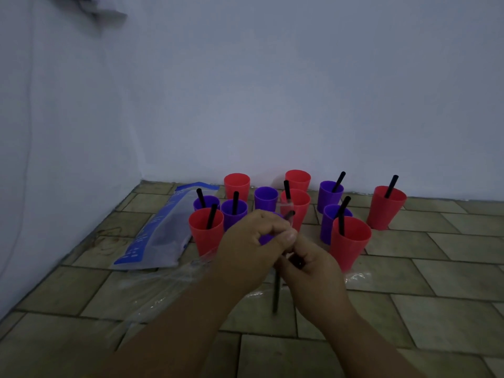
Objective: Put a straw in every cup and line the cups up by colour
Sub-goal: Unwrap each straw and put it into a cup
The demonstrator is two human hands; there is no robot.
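Several red and purple cups stand in a loose cluster on the tiled floor near the wall. Black straws stick out of most, such as the front red cup and the far right red cup. The two back red cups and a middle purple cup show no straw. Another purple cup is mostly hidden behind my hands. My left hand pinches a clear wrapper at the top of a black straw. My right hand grips that straw lower down.
A blue and clear plastic bag lies on the floor left of the cups. Crumpled clear plastic spreads under my left forearm, and a scrap lies by the front red cup. White walls meet in a corner at the left.
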